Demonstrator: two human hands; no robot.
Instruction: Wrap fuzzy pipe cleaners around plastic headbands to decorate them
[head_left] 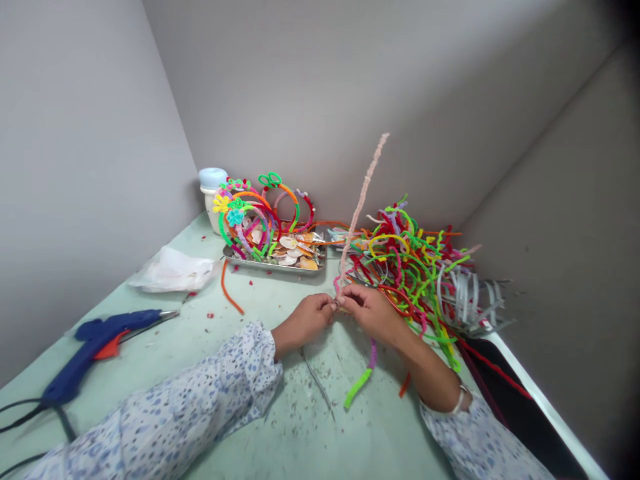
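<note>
Centrally, the left hand (313, 317) and right hand (371, 311) meet, fingertips pinching a fuzzy pale pink pipe cleaner (365, 189) upright above the worktop (380, 440): apparently a joining step, calling next for a steady grip. Beyond: tangled, bright pipe cleaners (415, 267); rounded loops (239, 205) at a metal tray (280, 268).

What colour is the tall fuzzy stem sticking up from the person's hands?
Pale pink. The fuzzy stem shows best in the head view.

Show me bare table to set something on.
Free: the tabletop between left sleeve and right sleeve, nearer than the green-tipped stem; also between glue gun and left sleeve. Crowded: the back, with the metal tray and pipe-cleaner heap.
</note>
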